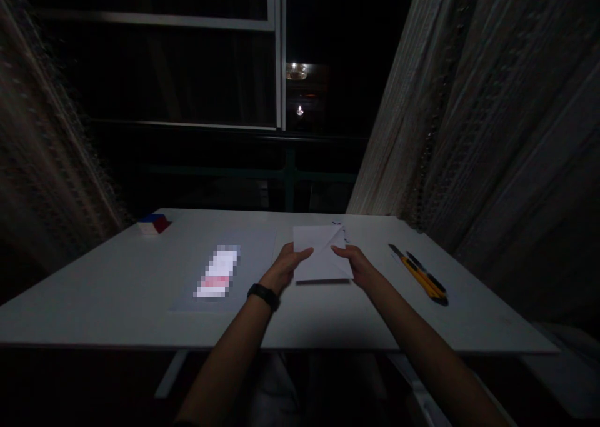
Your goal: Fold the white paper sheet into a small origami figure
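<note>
In the head view, the person's left hand (282, 268) and right hand (360, 267) hold a folded white square of paper (322, 261) from opposite sides, each in a narrow pinch with the thumb on top. The paper is near the middle of the white rectangular table (328, 327), its near edge casting a dark shadow; a crease runs diagonally by its far right corner. Small dark marks show just beyond that corner, too dim to identify. A black wristband (263, 294) circles the left wrist.

Left of the hands, a glowing, pixelated rectangular device (218, 272) lies on a pale flat sheet (257, 271). Near the table's far left corner sits a small blue, red and white block (154, 225). Right of the hands, a yellow and black cutter knife (417, 277) lies slanted beside a slim dark tool (424, 269). Pale textured curtains (492, 133) flank a white-framed window (280, 52), dark beyond.
</note>
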`<state>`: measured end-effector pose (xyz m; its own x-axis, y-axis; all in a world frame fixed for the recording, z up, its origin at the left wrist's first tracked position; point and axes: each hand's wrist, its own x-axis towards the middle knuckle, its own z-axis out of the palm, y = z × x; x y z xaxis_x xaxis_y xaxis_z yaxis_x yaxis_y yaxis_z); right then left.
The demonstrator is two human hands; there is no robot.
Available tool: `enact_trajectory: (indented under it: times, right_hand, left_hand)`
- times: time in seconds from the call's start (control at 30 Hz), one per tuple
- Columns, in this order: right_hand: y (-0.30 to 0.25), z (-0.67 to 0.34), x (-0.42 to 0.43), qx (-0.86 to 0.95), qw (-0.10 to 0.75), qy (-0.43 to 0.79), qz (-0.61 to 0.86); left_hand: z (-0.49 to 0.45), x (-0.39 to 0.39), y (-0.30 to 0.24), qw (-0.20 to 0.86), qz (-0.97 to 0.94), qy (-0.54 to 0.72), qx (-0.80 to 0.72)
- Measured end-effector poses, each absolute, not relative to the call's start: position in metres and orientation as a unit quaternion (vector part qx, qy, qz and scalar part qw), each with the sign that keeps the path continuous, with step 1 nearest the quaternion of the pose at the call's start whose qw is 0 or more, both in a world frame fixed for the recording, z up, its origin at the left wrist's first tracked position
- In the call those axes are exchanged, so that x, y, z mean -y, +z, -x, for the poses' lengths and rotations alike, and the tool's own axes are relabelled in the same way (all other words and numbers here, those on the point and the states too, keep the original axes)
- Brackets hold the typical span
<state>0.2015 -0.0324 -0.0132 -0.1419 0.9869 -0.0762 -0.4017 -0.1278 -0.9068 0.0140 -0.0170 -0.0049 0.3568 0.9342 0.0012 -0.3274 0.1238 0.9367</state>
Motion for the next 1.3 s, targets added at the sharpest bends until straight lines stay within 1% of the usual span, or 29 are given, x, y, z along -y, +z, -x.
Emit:
enact_trajectory:
  times: [0.2, 0.33, 0.5, 0.63, 0.77, 0.9, 1.1, 1.3]
  right_hand:
    - [-0.0158, -0.2027, 0.0313, 0.407, 0.531, 0.643, 0.371]
    - [-0.0149, -0.2007, 0.0334, 0.427, 0.542, 0.615, 0.382]
    - [-0.0159, -0.199, 0.0339, 0.468, 0.539, 0.564, 0.415]
    - [-0.0158, -0.1985, 0.034, 0.483, 0.534, 0.546, 0.429]
    - [-0.0136, -0.1988, 0.0359, 0.482, 0.528, 0.566, 0.412]
    - [-0.0127, -0.2001, 0.0369, 0.476, 0.519, 0.6, 0.379]
    - [-0.0136, -0.2025, 0.0363, 0.477, 0.509, 0.608, 0.379]
    - [-0.0116, -0.2029, 0.0374, 0.476, 0.507, 0.618, 0.367]
  left_hand:
    - [-0.012, 0.0187, -0.0029, 0.681, -0.479, 0.462, -0.307]
    - [-0.0116, 0.0186, -0.0029, 0.675, -0.493, 0.456, -0.306]
    - [-0.0122, 0.0154, -0.0063, 0.63, -0.51, 0.467, -0.354]
    - [-0.0119, 0.0143, -0.0069, 0.589, -0.531, 0.474, -0.383]
    - [-0.0113, 0.0144, -0.0048, 0.577, -0.537, 0.473, -0.392]
    - [-0.0097, 0.0138, -0.0029, 0.607, -0.531, 0.469, -0.361]
    - [-0.0065, 0.013, -0.0032, 0.632, -0.517, 0.457, -0.354]
    - [-0.006, 0.0114, -0.0037, 0.627, -0.521, 0.455, -0.357]
